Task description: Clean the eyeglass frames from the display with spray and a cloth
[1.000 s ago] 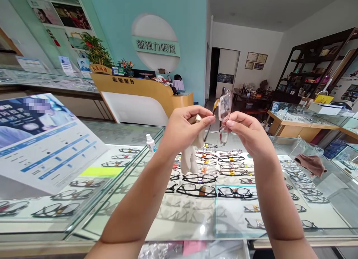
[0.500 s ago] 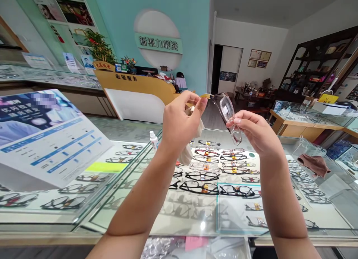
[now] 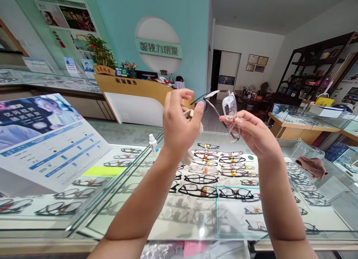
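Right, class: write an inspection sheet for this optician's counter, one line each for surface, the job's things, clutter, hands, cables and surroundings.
Surface: glass display counter, rows of spectacle frames under the glass.
Job's things: clear-framed glasses, one temple opened out; pale cloth.
Clutter: small dropper bottle, brown cloth, slanted leaflet board.
Hands: left hand holds the pale cloth, fingers apart near the temple; right hand pinches the glasses at the lens.
Cables: nothing seen.
Surroundings: yellow reception desk, teal wall, dark shelving.

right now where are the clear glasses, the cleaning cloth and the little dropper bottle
clear glasses [image 3: 229, 109], head view, on the upper lens
cleaning cloth [image 3: 189, 156], head view, on the end hanging below the left hand
dropper bottle [image 3: 152, 144], head view, on its white body
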`<state>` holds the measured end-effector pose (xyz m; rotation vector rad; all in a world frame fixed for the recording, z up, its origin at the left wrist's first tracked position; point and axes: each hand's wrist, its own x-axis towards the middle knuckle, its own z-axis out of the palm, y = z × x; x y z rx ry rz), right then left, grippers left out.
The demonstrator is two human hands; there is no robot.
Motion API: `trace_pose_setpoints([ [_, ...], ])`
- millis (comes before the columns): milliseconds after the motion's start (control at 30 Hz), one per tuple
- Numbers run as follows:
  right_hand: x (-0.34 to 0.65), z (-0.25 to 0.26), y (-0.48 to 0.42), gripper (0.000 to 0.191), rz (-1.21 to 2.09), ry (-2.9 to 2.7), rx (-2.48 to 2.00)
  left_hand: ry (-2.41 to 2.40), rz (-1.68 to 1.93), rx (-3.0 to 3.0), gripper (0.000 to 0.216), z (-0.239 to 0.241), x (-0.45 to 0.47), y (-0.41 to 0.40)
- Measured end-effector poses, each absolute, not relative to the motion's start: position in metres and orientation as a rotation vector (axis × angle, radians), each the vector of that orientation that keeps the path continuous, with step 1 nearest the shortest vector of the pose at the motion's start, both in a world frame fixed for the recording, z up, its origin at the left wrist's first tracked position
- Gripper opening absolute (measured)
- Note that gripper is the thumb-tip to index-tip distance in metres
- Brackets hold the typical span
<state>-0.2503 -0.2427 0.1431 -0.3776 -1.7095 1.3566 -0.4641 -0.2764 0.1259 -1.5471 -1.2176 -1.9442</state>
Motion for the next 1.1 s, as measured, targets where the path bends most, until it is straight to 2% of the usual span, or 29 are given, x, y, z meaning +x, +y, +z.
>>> trace_pose_setpoints([
  [100, -0.252, 0.142, -0.242, 0.039, 1.370, -1.646, -0.337, -1.126, -1.890, -1.671, 0.008, 0.126, -0.457, -0.282],
  [267, -0.254, 0.142, -0.243, 0.036, 1.391, -1.604, -0.263, -0.947, -1.472, -2.213, 0.016, 0.125, -0.449, -0.288],
  [433, -0.254, 0.142, -0.245, 0.038, 1.352, -1.548, -0.254, -1.023, -1.362, -2.223, 0.017, 0.120, -0.449, -0.280],
  [600, -0.251, 0.140, -0.242, 0.036, 1.209, -1.405, -0.253, -1.139, -1.493, -2.181, 0.024, 0.118, -0.449, -0.277],
  [733, -0.250, 0.139, -0.240, 0.028, 1.170, -1.273, -0.219, -1.289, -1.695, -2.196, 0.017, 0.121, -0.445, -0.282],
  [867, -0.246, 0.140, -0.238, 0.020, 1.159, -1.182, -0.210, -1.391, -1.989, -2.288, 0.041, 0.123, -0.446, -0.286],
  [1100, -0.239, 0.148, -0.239, 0.010, 1.157, -1.149, -0.231, -1.564, -2.448, -2.041, 0.042, 0.114, -0.478, -0.256],
])
